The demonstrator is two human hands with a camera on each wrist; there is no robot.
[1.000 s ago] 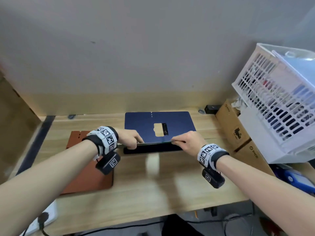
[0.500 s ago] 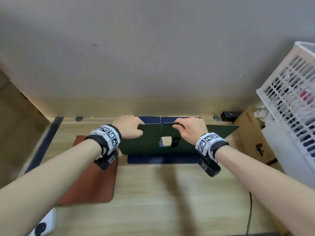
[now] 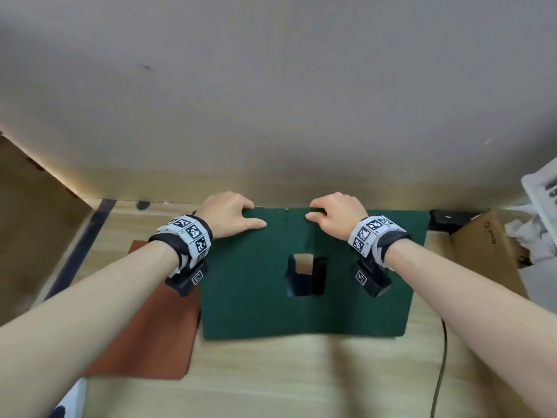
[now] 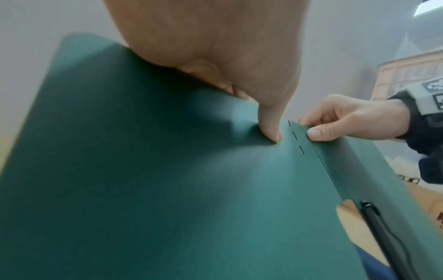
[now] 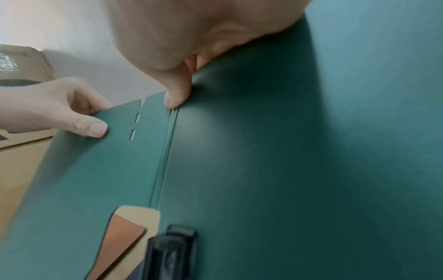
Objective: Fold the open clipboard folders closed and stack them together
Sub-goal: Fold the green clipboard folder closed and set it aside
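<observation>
Both hands pinched the top edge of the green clipboard folder (image 3: 256,285), left hand (image 3: 229,214) and right hand (image 3: 337,215) either side of its spine. Since a moment earlier it had been lifted upright above the tabletop (image 3: 301,375), still unfolded; closing it looked next.

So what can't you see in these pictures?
- Blue folder: head view, hidden behind the raised green folder; only a sliver shows in the left wrist view.
- Brown folder: head view, partly covered by the left arm and the green folder.
- Fingers of the left hand and right hand: curled over the top edge, tips hidden behind it.
- White basket: cut off by the right edge.
</observation>
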